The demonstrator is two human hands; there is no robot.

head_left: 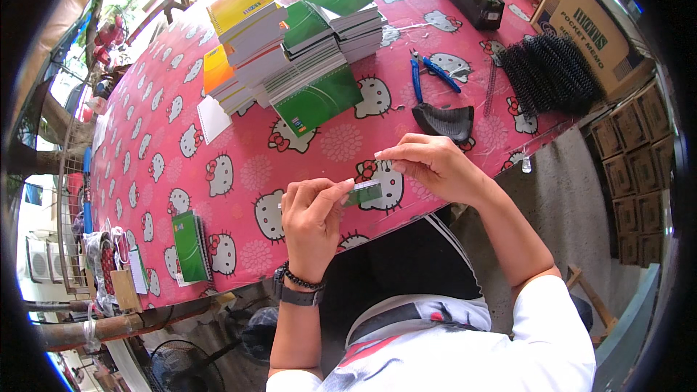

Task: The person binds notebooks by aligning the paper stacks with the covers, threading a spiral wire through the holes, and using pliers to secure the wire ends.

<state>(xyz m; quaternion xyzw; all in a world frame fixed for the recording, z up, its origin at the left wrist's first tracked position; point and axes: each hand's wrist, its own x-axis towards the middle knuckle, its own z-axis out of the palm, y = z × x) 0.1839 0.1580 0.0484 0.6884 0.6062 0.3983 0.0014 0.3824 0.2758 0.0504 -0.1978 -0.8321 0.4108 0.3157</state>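
My left hand (314,214) is closed on a small green-covered notepad (366,193), held low over the table near its front edge. The pad's far side sticks out past my thumb and fingertips. Just to the right, my right hand (437,167) is in a pinch, thumb against fingers, apart from the pad. Whatever it may hold is too small to make out. A black curved tray-like piece (444,121) lies right beyond my right hand. Behind that rest blue-handled pliers (438,75), their handles spread.
Stacks of green notepads (319,99) and yellow-orange ones (243,7) stand mid-table. A small green pile (190,248) sits front left. Black spiral coils (555,76) lie right, beside a cardboard box (584,33). A tape dispenser (475,3) is farther back. Cartons (630,167) are stacked beyond the table's right edge.
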